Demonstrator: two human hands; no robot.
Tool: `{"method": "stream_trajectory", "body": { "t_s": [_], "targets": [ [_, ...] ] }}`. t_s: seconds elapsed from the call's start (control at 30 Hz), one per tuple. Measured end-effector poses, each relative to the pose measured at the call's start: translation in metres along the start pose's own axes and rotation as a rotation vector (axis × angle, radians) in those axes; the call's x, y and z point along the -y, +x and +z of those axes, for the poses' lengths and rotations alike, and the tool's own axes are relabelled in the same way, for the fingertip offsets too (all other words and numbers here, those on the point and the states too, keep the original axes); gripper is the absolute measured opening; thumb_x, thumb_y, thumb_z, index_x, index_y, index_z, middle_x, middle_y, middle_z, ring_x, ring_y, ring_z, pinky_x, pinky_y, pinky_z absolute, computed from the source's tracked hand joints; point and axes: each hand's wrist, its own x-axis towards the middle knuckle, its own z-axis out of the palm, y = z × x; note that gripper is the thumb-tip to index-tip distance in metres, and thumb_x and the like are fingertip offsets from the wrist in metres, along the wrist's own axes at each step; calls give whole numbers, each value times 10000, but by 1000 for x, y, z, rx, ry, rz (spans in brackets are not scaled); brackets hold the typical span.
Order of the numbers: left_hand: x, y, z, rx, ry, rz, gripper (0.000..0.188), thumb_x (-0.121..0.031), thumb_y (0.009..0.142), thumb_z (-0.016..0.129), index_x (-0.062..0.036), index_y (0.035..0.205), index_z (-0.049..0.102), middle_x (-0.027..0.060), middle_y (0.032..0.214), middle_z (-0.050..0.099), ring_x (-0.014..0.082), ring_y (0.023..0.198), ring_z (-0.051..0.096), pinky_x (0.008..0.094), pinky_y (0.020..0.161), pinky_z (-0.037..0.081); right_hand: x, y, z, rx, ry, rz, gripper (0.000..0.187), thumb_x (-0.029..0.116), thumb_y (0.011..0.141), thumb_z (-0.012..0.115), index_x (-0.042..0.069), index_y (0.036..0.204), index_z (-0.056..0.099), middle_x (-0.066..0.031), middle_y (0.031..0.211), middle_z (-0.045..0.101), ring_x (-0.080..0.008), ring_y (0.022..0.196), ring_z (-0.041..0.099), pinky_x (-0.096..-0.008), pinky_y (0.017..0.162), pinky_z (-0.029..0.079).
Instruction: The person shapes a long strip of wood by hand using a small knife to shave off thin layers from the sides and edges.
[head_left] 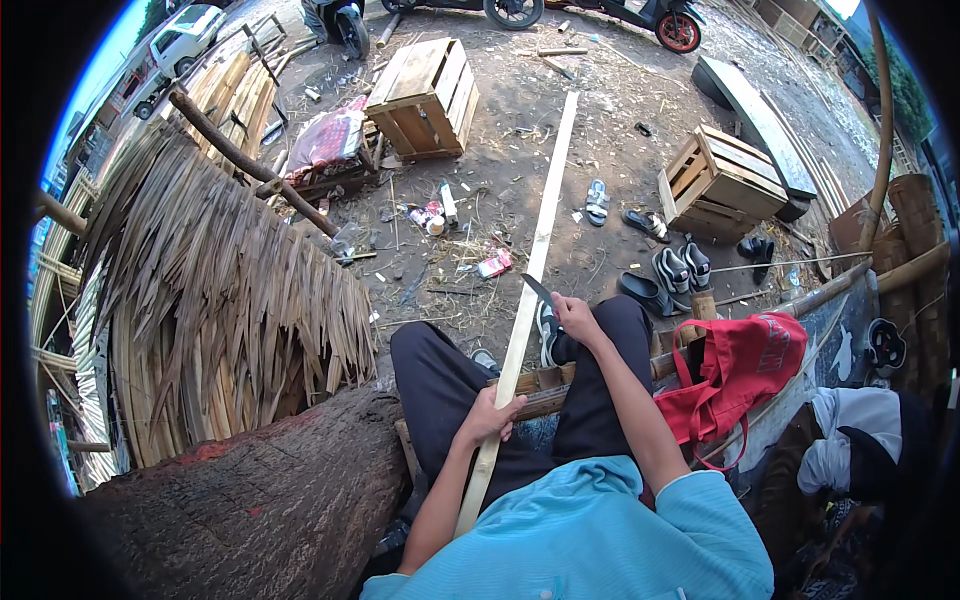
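Hands (490, 415) on bamboo strip (535, 270), knife (538, 290)

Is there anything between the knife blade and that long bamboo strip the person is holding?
Nothing visible. The right hand holds the knife with its blade right at the long bamboo strip, and the left hand grips the strip lower down.

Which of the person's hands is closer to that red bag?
The right hand. It grips a knife against the long bamboo strip, with the red bag off to its right. The left hand holds the strip lower down, farther left of the bag.
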Motion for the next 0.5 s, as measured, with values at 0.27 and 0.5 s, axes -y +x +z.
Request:
{"method": "stream_trajectory", "body": {
  "t_s": [0.27,0.5],
  "targets": [
    [-4,3,7,-14,13,-23,217,-185,898,604,-33,897,449,-19,565,411,72,374,425,241,339,388,-13,12,1,-380,252,-113,390,376,922,542,29,750,592,38,599,486,-44,554,437,-222,509,360],
    [-5,2,8,-7,64,-18,275,-236,884,626,-22,863,454,-12,541,442,74,376,449,238,341,394,6,5,-2,-414,230,-167,225,244,799,725,55,905,664,78,605,503,-27,540,434,-212,495,352]
  ]
}}
